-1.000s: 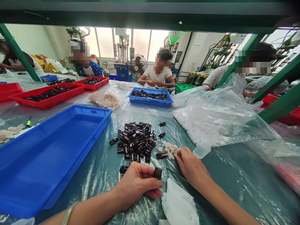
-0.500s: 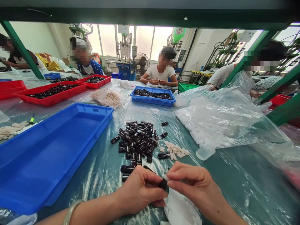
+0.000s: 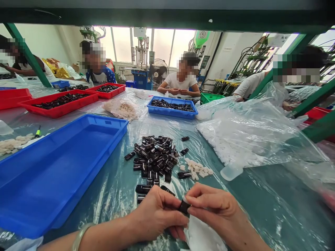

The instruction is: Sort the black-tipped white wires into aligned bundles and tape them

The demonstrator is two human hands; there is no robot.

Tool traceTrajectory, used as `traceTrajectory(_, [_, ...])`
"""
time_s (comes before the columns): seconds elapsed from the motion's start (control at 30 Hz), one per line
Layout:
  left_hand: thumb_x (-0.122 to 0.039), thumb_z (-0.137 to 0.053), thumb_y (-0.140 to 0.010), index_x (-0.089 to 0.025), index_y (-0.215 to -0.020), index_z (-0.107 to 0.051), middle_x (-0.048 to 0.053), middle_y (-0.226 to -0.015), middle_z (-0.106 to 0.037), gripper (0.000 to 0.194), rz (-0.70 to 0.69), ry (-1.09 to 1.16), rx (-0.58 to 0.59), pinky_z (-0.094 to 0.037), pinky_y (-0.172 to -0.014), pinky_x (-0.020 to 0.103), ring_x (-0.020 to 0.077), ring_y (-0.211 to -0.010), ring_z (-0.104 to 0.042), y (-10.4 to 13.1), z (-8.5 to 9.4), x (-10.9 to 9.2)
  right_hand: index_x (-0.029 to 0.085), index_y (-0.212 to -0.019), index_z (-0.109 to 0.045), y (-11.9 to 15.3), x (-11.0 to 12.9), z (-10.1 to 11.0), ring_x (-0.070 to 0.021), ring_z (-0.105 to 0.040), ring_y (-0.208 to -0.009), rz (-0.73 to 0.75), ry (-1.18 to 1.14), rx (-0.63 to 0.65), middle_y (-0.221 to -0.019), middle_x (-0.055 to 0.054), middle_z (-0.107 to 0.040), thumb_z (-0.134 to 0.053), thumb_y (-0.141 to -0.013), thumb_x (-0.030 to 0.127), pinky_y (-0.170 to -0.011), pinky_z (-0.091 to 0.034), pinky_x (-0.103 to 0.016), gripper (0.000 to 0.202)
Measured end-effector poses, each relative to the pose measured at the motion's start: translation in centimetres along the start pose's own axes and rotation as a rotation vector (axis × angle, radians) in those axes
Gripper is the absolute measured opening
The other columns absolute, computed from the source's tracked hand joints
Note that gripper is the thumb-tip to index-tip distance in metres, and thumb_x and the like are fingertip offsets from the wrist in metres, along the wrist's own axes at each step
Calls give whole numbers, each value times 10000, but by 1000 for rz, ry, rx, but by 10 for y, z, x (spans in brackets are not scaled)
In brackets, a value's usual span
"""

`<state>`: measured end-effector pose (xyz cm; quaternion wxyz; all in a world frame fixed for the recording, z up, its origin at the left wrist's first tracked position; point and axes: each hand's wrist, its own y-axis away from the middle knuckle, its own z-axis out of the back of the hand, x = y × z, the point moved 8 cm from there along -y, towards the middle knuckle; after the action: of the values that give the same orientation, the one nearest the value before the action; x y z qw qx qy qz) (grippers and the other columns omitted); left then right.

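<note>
Between thumb and fingers, my left hand [image 3: 163, 212] grips a small glossy black plastic piece [image 3: 184, 207]. My right hand [image 3: 213, 205] pinches the far end of the same piece, where a small pale bit shows at the fingertips; I cannot tell what it is. Below the hands a white cloth [image 3: 205, 235] is partly covered by the right hand. Just beyond lies a heap of similar black pieces [image 3: 157, 157], a few of them close to my left knuckles. To the right of the heap is a small pile of cream-coloured pieces [image 3: 199, 168].
A large blue tray [image 3: 60, 164] stands at left. A clear plastic bag [image 3: 251, 132] of white pieces lies at right, beside a translucent scoop [image 3: 231, 171]. A filled blue tray [image 3: 172, 111] and red trays [image 3: 60, 111] sit farther back. Several people work around the table.
The view has shifted slightly. The right fingertips have closed further over the end of the black piece, and the piece shows a little more. Both hands stay nearly in place.
</note>
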<state>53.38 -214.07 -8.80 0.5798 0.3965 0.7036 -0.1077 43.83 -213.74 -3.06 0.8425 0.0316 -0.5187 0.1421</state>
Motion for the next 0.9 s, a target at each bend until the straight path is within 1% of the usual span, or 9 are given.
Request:
traceTrajectory(0.13, [-241,-673,-582,-82,-615,-658,0,-436,-542,163,14,-14,-8,-448,-481,214,107,-438,-539,1,0,0,210,-616,-679,-1,3,-2,-126,-534,-617,2,-3,10,-695,-23,-597,-594,-746,266,-571,-446,-218,165])
traceTrajectory(0.3, [-264,-668,-587,-90,-606,-653,-12,-414,-513,176,23,-36,-21,-436,-460,213,116,-437,-543,2,0,1,204,-593,-661,-1,2,-5,-136,-531,-648,-34,-34,45,-710,-26,-586,-580,-750,268,-597,-442,-232,188])
traceTrajectory(0.47, [-268,-680,-572,-82,-610,-646,14,-453,-559,193,43,10,-5,-462,-503,239,116,-445,-554,-2,-1,3,210,-721,-685,-4,1,-6,-146,-535,-696,44,-72,129,-768,-38,-587,-541,-780,302,-633,-438,-250,181])
traceTrajectory(0.53, [-281,-681,-570,-82,-600,-641,33,-492,-586,205,43,32,-25,-467,-510,244,121,-460,-565,-4,2,3,201,-751,-680,-11,-2,-1,-157,-544,-724,68,-49,107,-795,-46,-599,-501,-805,313,-658,-434,-263,218])
traceTrajectory(0.6, [-287,-682,-571,-78,-596,-640,48,-516,-603,215,37,50,-49,-467,-510,241,124,-472,-573,-6,6,2,186,-756,-667,-24,-8,12,-169,-550,-742,60,64,-19,-799,-51,-605,-473,-818,304,-680,-426,-281,236])
traceTrajectory(0.67, [-289,-681,-577,-75,-610,-639,65,-545,-621,221,29,86,-63,-465,-505,234,132,-486,-589,-7,8,2,171,-755,-657,-40,-16,24,-176,-545,-737,39,276,-160,-777,-53,-600,-472,-811,270,-684,-412,-294,217])
traceTrajectory(0.7, [-298,-675,-587,-73,-620,-636,74,-565,-630,230,25,112,-67,-461,-494,228,140,-494,-598,-7,9,2,165,-749,-656,-48,-19,27,-180,-539,-735,29,405,-198,-765,-56,-593,-476,-801,245,-683,-403,-298,204])
traceTrajectory(0.8, [-362,-621,-650,-65,-639,-623,109,-625,-646,297,13,221,-69,-451,-460,219,168,-515,-623,-8,11,2,163,-691,-658,-70,-31,22,-200,-514,-766,-25,746,-212,-762,-66,-580,-496,-760,187,-686,-378,-310,177])
traceTrajectory(0.9, [-419,-573,-685,-51,-618,-610,133,-611,-640,375,26,295,-69,-454,-447,223,178,-500,-624,-9,11,3,176,-633,-639,-84,-41,14,-205,-498,-781,-63,897,-198,-752,-62,-576,-497,-734,152,-682,-359,-307,176])
